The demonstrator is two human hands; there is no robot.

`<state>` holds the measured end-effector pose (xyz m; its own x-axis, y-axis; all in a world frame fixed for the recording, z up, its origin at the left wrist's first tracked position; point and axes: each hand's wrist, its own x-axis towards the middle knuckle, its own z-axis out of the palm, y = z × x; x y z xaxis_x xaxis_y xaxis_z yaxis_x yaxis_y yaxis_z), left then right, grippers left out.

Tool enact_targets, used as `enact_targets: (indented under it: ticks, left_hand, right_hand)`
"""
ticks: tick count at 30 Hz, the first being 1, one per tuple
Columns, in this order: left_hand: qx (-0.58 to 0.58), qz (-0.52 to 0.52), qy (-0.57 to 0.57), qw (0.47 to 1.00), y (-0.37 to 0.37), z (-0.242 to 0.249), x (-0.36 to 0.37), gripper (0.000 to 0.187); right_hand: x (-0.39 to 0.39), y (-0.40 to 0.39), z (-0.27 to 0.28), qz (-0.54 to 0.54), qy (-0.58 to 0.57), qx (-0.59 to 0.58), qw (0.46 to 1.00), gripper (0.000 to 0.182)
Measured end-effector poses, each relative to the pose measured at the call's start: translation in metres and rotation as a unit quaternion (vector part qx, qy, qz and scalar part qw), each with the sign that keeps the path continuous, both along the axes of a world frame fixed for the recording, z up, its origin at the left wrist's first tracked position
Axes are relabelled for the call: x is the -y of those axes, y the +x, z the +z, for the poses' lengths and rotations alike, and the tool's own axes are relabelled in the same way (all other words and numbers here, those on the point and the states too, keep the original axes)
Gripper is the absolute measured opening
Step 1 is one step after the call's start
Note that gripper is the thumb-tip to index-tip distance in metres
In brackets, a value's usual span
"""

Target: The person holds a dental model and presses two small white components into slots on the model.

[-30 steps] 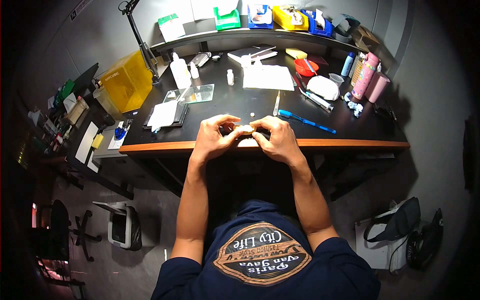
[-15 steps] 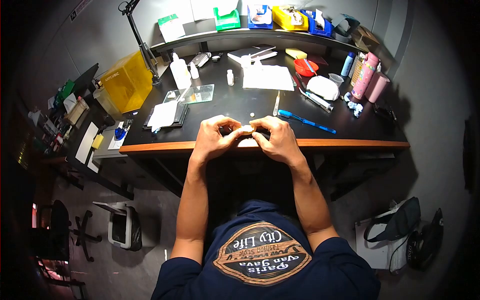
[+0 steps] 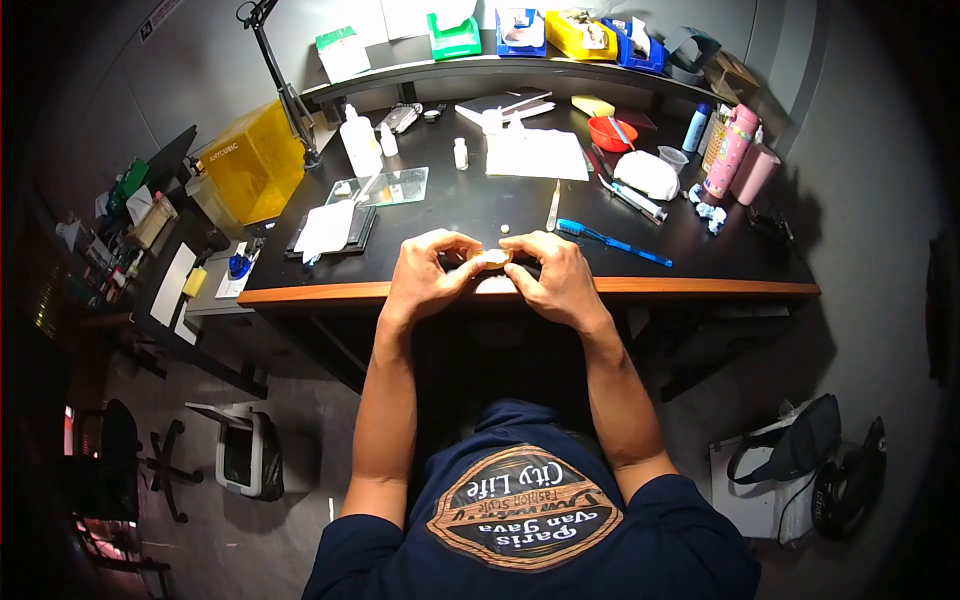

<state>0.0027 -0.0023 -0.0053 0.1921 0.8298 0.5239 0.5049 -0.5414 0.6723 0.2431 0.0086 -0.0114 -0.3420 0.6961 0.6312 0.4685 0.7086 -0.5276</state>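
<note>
Nothing has visibly shifted since the earlier frame: left hand point(image 3: 425, 275) and right hand point(image 3: 558, 278), fingers curled nearly closed, pinch a small pale piece point(image 3: 492, 259) between them, mid-frame by the desk edge point(image 3: 680, 286). Steady wrists and light, even fingertip pressure would suit it.

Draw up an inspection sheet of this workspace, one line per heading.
Surface: black desk with an orange-brown front edge.
Job's things: small pale piece held near the front edge; tiny pale lump on the desk just beyond it.
Clutter: blue brush and slim pointed tool beyond the right hand; red bowl, white bottle and white sheets farther back.
Hands: left hand and right hand both pinch the piece.
Cables: nothing seen on the desk; the dark ends of the picture are hard to read.
Surroundings: shelf with coloured bins behind; yellow box at left.
</note>
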Motion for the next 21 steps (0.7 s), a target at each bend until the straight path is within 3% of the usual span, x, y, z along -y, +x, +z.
enact_targets:
  ticks: [16,21]
  left_hand:
    - [0.014,0.009,-0.004,1.000,0.0004,-0.0016,-0.0003,0.033]
    - [0.005,-0.001,0.001,1.000,0.0011,0.0022,0.0020,0.027]
  right_hand:
    - [0.0013,-0.0005,0.0022,-0.005,-0.005,0.007,1.000,0.024]
    - [0.0026,-0.0019,0.0025,-0.005,-0.006,-0.010,1.000,0.023]
